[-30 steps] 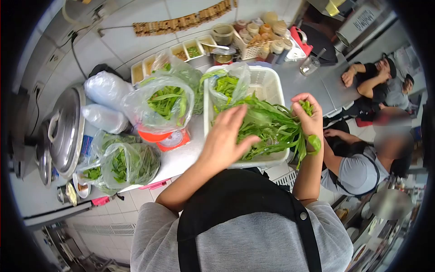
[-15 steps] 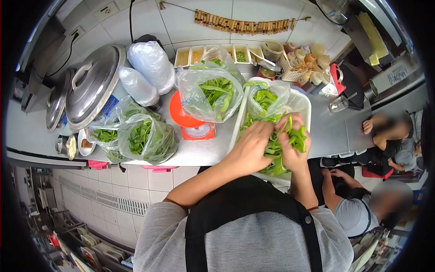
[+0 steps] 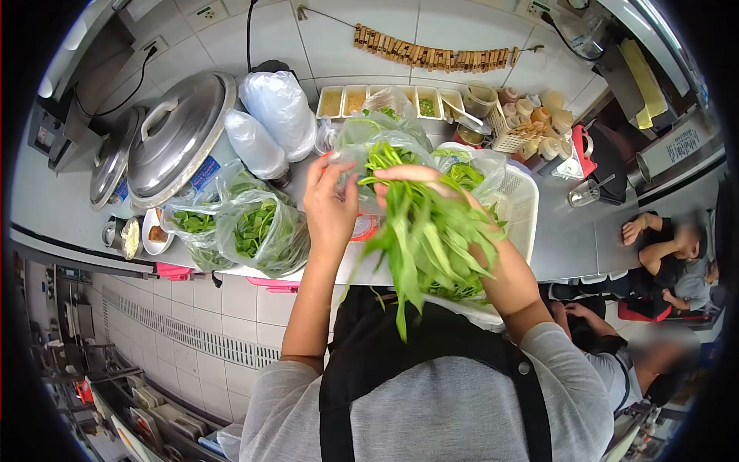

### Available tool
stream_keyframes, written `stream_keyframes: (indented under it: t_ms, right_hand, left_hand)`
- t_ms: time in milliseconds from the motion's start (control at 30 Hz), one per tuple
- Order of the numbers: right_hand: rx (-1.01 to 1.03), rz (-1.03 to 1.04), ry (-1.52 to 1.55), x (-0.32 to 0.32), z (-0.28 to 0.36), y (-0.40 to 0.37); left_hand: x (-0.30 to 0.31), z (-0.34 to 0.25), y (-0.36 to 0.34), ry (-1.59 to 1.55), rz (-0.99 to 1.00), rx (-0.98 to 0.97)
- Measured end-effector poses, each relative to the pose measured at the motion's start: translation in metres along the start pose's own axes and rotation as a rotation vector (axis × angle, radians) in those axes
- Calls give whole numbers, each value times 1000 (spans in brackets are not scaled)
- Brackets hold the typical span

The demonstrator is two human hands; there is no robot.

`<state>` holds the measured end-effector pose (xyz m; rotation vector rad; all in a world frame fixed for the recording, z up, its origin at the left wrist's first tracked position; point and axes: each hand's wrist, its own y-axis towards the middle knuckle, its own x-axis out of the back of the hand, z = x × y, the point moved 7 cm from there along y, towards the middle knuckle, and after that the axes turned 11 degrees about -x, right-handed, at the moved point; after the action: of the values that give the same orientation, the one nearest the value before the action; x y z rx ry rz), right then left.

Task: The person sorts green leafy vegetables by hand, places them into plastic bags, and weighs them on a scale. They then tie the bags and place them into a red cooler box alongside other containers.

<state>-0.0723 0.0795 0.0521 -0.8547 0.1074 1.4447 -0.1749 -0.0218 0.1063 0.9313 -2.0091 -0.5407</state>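
A large bunch of long-leafed greens (image 3: pixel 431 239) is gripped in my right hand (image 3: pixel 419 179), its stems up by the fingers and the leaves hanging over my forearm and apron. My left hand (image 3: pixel 331 202) is raised beside it, fingers apart, its fingertips right at the left side of a clear plastic bag (image 3: pixel 362 138) of greens. Behind that hand, the orange-red kitchen scale (image 3: pixel 366 227) is mostly hidden. A white basket (image 3: pixel 526 208) holds more greens (image 3: pixel 462 289) and another bagged portion (image 3: pixel 466 173), partly covered by my right arm.
Two bags of greens (image 3: pixel 258 231) stand on the left of the steel counter (image 3: pixel 573 246), near big lidded pots (image 3: pixel 181 131) and rolls of plastic bags (image 3: pixel 281 115). Condiment trays (image 3: pixel 356 100) and bottles (image 3: pixel 531 115) line the back. Two people (image 3: pixel 608 362) sit at the right.
My hands have parted: the right has lifted the greens out of the basket and leftward, and the left has moved left to the bag by the scale. The view has shifted slightly.
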Motion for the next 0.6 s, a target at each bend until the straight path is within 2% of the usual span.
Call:
stream_keyframes:
  t_ms: [33,67,100,133,200,233,300,333,367,433,467,500,567,600]
  right_hand:
    - [165,7,-181,0,8,0]
    - [338,-13,-350,0,17,-2]
    - [344,-13,-353,3,14,4]
    - [448,-3,-428,1,16,8]
    - [374,34,-64,3,6,6]
    - [377,30,-63,1,10,7]
    - [355,-115,-318,-1,20,19]
    - [-125,-313,-320,5,10,39]
    - [-125,-312,-319,1,9,45]
    - [-52,-480,-1099,-8,16,52]
    - [-114,-621,-1265,0,12,56]
    - [-115,-625,-1261,8,11,58]
    - [-23,-325,-489,22,7,56]
    - [96,-305,19,22,3,38]
  left_hand:
    - [2,5,1,-62,-37,5]
    - [5,4,1,14,-50,-69]
    - [8,1,-1,15,-52,-75]
    - [7,-2,-4,-51,10,-57]
    - [6,-12,-7,105,188,-156]
    - [8,-11,-8,102,191,-159]
    - [12,-13,-8,47,166,-225]
    - [18,-15,-2,39,162,-211]
    - [24,-17,4,31,158,-196]
    - [30,-7,12,-56,69,-109]
    - [31,-16,13,-4,105,-184]
    - [30,-22,11,-6,109,-186]
    - [15,-44,1,-40,262,-316]
    - [10,-46,-4,-47,318,-289]
